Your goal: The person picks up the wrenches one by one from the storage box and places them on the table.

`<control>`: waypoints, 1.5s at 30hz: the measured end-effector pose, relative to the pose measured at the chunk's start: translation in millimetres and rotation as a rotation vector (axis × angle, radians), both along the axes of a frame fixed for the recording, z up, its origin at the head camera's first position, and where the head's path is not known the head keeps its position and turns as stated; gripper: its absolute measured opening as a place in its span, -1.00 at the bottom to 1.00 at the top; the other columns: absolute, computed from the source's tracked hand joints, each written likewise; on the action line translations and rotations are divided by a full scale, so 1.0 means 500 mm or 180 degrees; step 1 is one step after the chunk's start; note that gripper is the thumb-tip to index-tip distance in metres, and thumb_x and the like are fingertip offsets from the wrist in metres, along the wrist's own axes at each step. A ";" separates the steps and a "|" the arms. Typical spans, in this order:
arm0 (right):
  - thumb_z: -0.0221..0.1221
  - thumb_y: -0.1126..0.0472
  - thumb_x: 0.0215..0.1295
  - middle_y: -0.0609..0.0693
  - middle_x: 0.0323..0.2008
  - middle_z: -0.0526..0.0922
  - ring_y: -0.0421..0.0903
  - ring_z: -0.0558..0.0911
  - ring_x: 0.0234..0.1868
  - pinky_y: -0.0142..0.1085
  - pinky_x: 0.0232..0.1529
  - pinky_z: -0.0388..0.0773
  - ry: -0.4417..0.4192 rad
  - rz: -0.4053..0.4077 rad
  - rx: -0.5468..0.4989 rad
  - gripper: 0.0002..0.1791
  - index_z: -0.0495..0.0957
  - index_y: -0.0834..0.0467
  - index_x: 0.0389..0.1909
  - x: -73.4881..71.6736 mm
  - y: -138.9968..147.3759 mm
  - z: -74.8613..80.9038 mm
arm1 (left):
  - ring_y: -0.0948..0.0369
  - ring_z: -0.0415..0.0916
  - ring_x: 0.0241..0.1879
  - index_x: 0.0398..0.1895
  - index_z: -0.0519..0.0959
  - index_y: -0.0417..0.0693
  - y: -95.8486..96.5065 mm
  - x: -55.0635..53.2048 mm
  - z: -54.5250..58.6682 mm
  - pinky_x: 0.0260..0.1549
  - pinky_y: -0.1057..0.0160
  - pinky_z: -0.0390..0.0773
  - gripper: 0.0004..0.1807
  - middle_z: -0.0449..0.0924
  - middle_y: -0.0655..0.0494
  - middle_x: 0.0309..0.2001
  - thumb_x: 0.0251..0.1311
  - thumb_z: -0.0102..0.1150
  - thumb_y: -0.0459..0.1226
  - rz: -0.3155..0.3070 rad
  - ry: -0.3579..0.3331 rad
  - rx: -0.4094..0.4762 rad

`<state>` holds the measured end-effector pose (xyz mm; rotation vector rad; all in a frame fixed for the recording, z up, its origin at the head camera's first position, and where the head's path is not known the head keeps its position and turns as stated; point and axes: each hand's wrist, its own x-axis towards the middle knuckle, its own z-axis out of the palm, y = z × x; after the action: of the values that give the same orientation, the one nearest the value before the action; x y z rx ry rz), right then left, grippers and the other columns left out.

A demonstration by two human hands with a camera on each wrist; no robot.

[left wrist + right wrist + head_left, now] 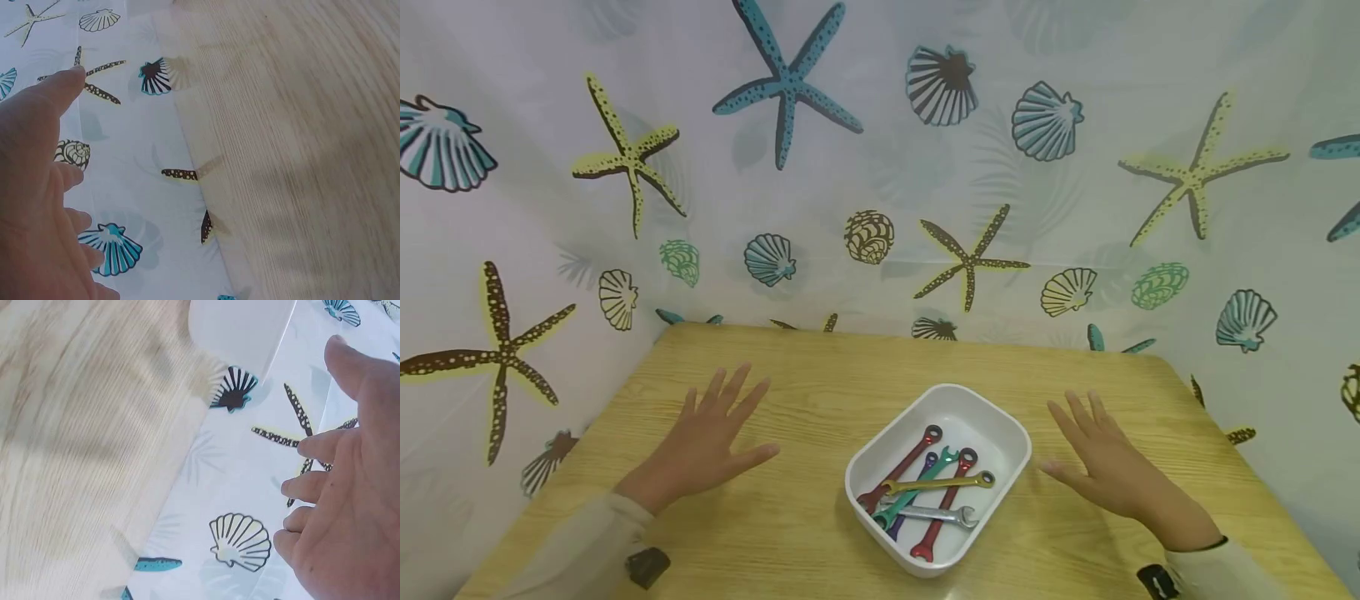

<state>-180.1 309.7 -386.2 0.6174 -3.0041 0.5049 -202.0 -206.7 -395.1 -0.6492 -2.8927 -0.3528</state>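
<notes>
Both hands hold nothing, fingers spread and straight. My left hand (pixel 703 442) is over the left side of the table, well apart from the white tub; in the left wrist view its thumb and fingertips show at the left. To the right of the tub is my right hand (pixel 1105 467), its thumb pointing toward the tub's rim. The white plastic tub (pixel 1015 433) stands between the hands. In it several combination wrenches lie crossed over one another: a gold wrench (pixel 940 482) on top, a silver wrench (pixel 936 512), a green wrench (pixel 917 490), red wrenches (pixel 950 504) and a partly covered purple wrench.
The wood-grain table (pixel 797 375) reaches back to a white curtain (pixel 880 150) printed with starfish and shells, which also hangs at both sides. A dark wrist device (pixel 647 567) is at the left sleeve, another (pixel 1157 581) at the right.
</notes>
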 end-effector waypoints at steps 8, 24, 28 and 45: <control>0.02 -0.24 0.34 0.35 0.47 -0.13 0.33 -0.20 0.46 0.26 0.33 -0.05 -0.0107 0.0147 0.0044 -0.06 -0.01 0.35 0.45 -0.007 -0.096 -0.019 | -0.21 -0.30 0.47 0.52 -0.01 0.10 0.048 0.002 0.006 0.24 -0.43 -0.17 -0.05 -0.26 -0.05 0.53 0.18 -0.03 0.33 -0.0263 0.0068 0.0003; -0.04 -0.21 0.40 0.38 0.45 -0.12 0.34 -0.15 0.46 0.16 0.36 -0.01 -0.0194 0.0191 -0.0006 -0.09 -0.02 0.44 0.41 -0.003 -0.125 -0.053 | -0.07 -0.22 0.49 0.52 -0.06 0.00 0.129 0.008 0.022 0.30 -0.29 -0.03 -0.02 -0.18 0.01 0.53 0.20 -0.05 0.32 -0.0714 -0.0146 0.0289; -0.04 -0.22 0.39 0.37 0.46 -0.13 0.32 -0.15 0.46 0.15 0.36 -0.02 -0.0253 0.0185 -0.0010 -0.08 -0.03 0.43 0.42 -0.004 -0.124 -0.050 | -0.03 -0.24 0.49 0.52 -0.05 0.01 0.167 0.003 0.032 0.33 -0.22 0.00 -0.04 -0.19 0.06 0.53 0.21 -0.01 0.29 -0.0861 -0.0333 0.0474; -0.05 -0.24 0.39 0.34 0.46 -0.12 0.30 -0.14 0.47 0.14 0.36 0.00 -0.0222 0.0170 0.0016 -0.08 -0.03 0.40 0.43 -0.006 -0.120 -0.054 | 0.05 -0.05 0.47 0.49 0.09 0.06 0.314 -0.003 0.011 0.32 -0.02 0.17 -0.20 -0.09 0.09 0.52 0.26 0.13 0.08 -0.1042 -0.1008 0.0735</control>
<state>-183.0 249.6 -413.1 0.6966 -3.0623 0.5327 -203.7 -49.5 -389.5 -1.1145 -2.9556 -0.8915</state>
